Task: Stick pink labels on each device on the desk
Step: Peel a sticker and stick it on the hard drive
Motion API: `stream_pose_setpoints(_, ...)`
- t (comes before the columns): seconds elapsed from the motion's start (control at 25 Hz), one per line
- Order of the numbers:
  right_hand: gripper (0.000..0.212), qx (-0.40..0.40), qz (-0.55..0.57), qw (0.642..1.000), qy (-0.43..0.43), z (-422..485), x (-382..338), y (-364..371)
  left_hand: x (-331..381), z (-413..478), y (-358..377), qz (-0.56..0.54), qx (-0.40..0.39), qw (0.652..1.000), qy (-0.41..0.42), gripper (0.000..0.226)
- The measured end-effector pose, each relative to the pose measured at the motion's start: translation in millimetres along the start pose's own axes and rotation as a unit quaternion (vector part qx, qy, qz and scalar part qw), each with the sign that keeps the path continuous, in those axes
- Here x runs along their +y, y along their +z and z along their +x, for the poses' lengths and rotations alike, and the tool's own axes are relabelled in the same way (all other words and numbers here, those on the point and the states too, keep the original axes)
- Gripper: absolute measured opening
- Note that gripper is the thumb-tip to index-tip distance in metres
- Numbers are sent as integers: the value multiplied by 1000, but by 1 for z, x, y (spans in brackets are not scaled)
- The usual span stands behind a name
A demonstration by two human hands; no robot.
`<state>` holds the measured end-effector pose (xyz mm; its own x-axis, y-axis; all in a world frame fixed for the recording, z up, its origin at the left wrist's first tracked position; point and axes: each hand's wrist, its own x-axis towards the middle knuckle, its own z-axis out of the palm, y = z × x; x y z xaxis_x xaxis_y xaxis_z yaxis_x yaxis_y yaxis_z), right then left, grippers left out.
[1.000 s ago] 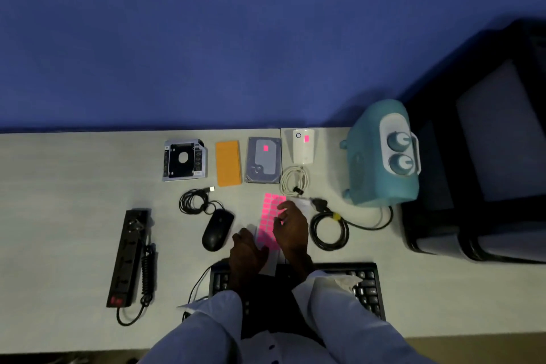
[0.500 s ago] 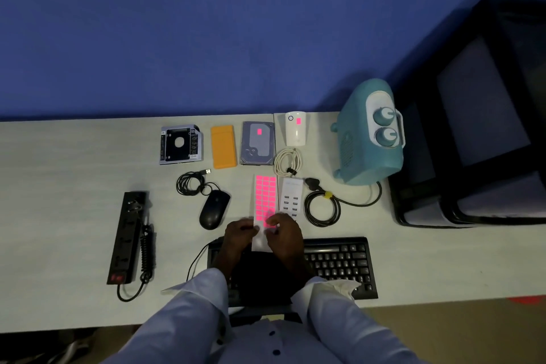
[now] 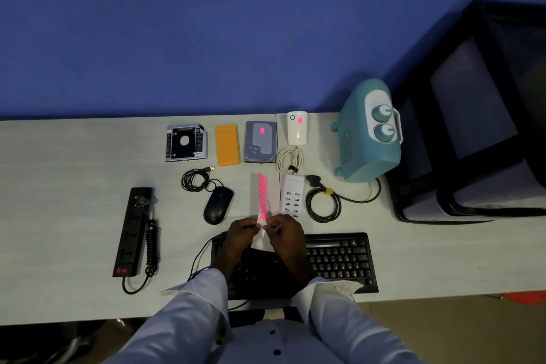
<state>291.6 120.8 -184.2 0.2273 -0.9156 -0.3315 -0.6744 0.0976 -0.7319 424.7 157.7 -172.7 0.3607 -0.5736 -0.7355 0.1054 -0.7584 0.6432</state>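
Left grip and right grip both pinch the pink label sheet by its lower end; its long axis runs up-frame.

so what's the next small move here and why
Probably peel one label off the near end of the pink label sheet. The left hand and right hand both pinch it there, and only the hard drive and white device show labels.

The pale long-sleeved shirt has dark buttons and open cuffs.
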Motion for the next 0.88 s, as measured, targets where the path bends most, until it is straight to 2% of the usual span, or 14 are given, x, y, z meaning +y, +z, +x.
stream_pose_setpoints(0.32, 8, 18, 35, 999, 3, -2, -2, 3, -4, 1, -2, -11, -4, 1000, 11, 26)
stream_pose_setpoints(0.44, 8, 46, 63, 997, 22, -1, -5, 5, -2, 2, -1, 2, 33, 999, 7, 24)
stream_pose_setpoints(0.56, 3, 41, 124, 990, 60, 4, -5, 10, -4, 5, -4, 40, 47, 998, 13, 19)
stream_pose_setpoints(0.64, 2, 49, 131, 989, 49, 7, -10, 12, -4, 3, -4, 90, 93, 991, 40, 20)
stream_pose_setpoints(0.72, 2, 54, 135, 989, 33, 10, -19, 12, 1, 2, -2, 72, 144, 983, 89, 17)
stream_pose_setpoints(0.8, 5, 44, 134, 990, 30, 15, -28, 13, 14, 3, -4, 29, 129, 987, 91, 7)
stream_pose_setpoints(0.88, 11, 27, 125, 991, 29, 21, -35, 15, 25, 7, -6, -14, 82, 994, 64, 12)
